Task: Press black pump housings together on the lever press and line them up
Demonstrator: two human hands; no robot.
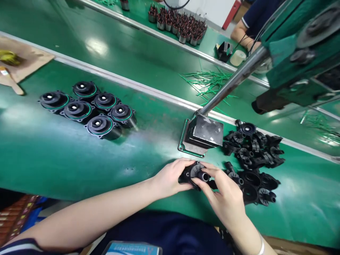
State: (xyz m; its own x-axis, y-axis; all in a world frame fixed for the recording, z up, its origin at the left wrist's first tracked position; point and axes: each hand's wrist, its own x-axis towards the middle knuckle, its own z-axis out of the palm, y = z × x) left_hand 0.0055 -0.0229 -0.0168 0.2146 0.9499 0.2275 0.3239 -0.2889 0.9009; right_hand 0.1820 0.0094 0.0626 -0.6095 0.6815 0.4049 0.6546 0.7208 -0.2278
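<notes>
Between my two hands is a black pump housing [196,171] with a short round spout, held just in front of the press stand. My left hand [174,179] wraps its left side, thumb on top. The fingers of my right hand [224,189] close around the spout side; part of the housing is hidden behind them. To the right lies a pile of similar black housings [251,177], close to my right hand. On the left stand several black round pump bodies [101,125], each with a green sealing ring and a white-tipped centre.
A dark metal block [207,131] sits at the foot of a steel post [233,79], below a green press head [297,53]. Green strips [209,83] lie beyond the metal rail. Farther back are copper-wound parts [180,26] and a co-worker's arm [241,33]. A brush [12,81] rests on cardboard at left.
</notes>
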